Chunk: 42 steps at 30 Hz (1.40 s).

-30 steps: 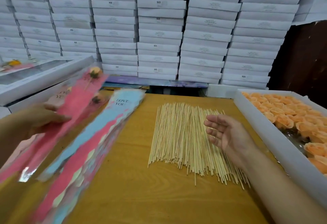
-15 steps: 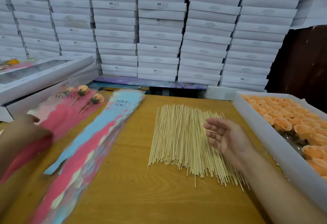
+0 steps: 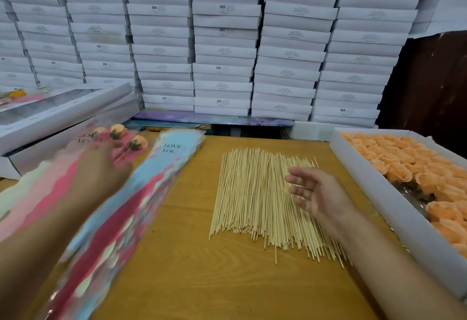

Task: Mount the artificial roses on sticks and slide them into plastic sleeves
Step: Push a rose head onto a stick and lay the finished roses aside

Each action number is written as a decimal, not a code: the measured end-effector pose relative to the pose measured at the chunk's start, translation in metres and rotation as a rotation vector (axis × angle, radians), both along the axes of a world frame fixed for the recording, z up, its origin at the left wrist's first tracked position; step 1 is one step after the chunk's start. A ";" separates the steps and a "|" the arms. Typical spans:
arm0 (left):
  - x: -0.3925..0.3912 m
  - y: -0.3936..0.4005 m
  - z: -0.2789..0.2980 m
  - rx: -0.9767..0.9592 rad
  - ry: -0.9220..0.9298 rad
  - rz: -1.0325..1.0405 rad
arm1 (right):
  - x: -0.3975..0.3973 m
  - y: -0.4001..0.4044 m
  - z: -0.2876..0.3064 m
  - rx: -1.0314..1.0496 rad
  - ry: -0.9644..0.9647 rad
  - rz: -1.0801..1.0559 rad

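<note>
A pile of thin bamboo sticks (image 3: 252,193) lies fanned out mid-table. My right hand (image 3: 321,193) hovers over its right side, fingers straight and palm turned left, holding nothing. Peach artificial roses (image 3: 404,165) fill a white tray (image 3: 366,175) at the right. A stack of pink-and-blue "LOVE YOU" plastic sleeves (image 3: 141,193) runs diagonally on the left. Beyond it lie finished roses on sticks inside pink sleeves (image 3: 131,142). My left hand (image 3: 101,168), blurred by motion, is above those sleeved roses beside the sleeve stack, and I see nothing in it.
The wooden table (image 3: 227,281) carries everything. A wall of stacked white boxes (image 3: 222,41) rises behind it. Long white boxes (image 3: 63,110) stand at the far left, and a dark brown panel (image 3: 429,79) at the far right.
My left hand laid the pink sleeved rose down on the left pile, let go, and swung right toward the sleeve stack. My right hand stayed over the sticks.
</note>
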<state>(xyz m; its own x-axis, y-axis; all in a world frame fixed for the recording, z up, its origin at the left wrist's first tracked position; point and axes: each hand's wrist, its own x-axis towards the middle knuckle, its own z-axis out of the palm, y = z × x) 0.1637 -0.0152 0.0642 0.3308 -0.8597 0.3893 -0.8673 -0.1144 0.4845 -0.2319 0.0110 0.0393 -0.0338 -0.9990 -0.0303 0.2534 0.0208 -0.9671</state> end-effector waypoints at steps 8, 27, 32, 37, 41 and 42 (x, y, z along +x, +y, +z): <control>-0.123 0.016 -0.026 0.066 0.181 -0.349 | 0.002 0.001 0.000 0.005 0.024 0.005; -0.136 0.013 -0.068 0.107 -0.067 -0.443 | -0.008 0.010 0.025 -0.227 1.011 -0.042; -0.136 0.014 -0.068 0.085 -0.054 -0.444 | -0.058 0.021 0.073 -0.105 1.390 0.002; -0.137 0.014 -0.067 0.075 -0.048 -0.443 | -0.129 0.021 0.106 0.055 1.643 -0.217; -0.137 0.015 -0.067 0.075 -0.039 -0.450 | -0.171 0.014 0.092 0.281 1.784 -0.147; -0.137 0.015 -0.067 0.072 -0.040 -0.451 | -0.176 0.015 0.086 0.320 1.803 -0.115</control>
<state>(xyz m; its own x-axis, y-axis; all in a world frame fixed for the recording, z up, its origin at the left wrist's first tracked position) 0.0270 0.0000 -0.0024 -0.0964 -0.9398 0.3277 -0.8560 0.2463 0.4546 -0.4080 0.0257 0.1255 -0.2972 -0.9535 -0.0504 -0.9548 0.2973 0.0058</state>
